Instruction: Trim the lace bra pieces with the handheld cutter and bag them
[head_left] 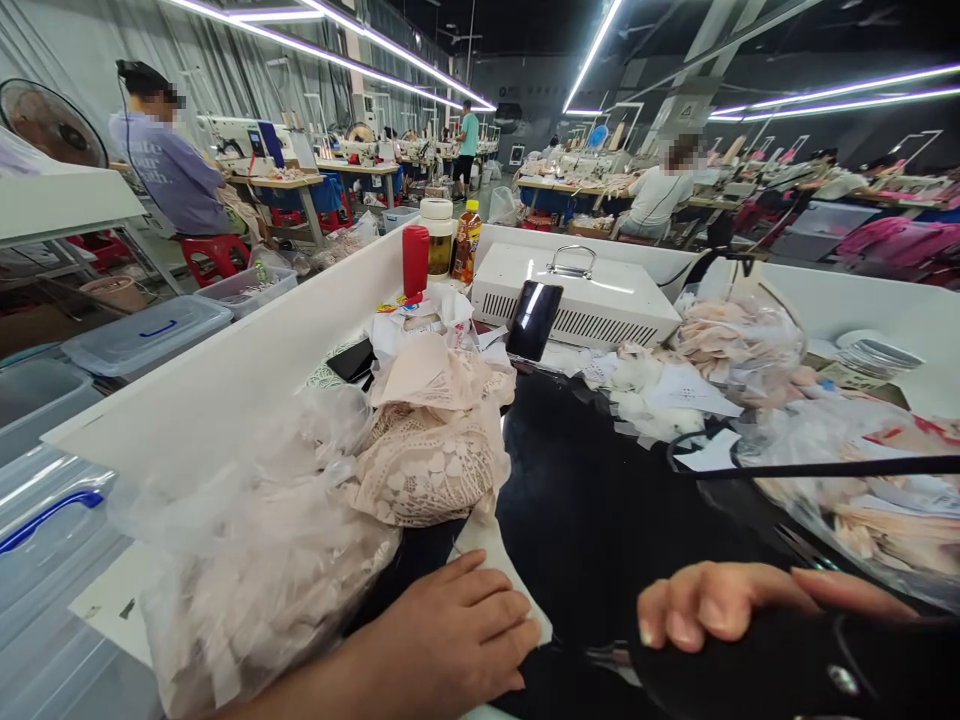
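A wide white worktable with raised side walls (225,370) fills the view, and a large sheet of black fabric (600,500) lies spread over its middle. To its left sit a clear plastic bag of pale cloth pieces (247,560) and a heap of beige lace pieces (435,450); behind stands a white metal box with a handle (592,295), with a black phone (534,320) leaning on it.

The left hand (457,630) rests flat on the black fabric's near edge, fingers loosely curled and holding nothing. The right hand (720,600) lies with fingers together over a dark object at the lower right; whether it grips that object cannot be told.

Handling it well would likely mean keeping the left palm flat so the cloth stays smooth.

The dark object is cut off by the frame, and small metal tips (611,660) between the hands are too unclear to name.
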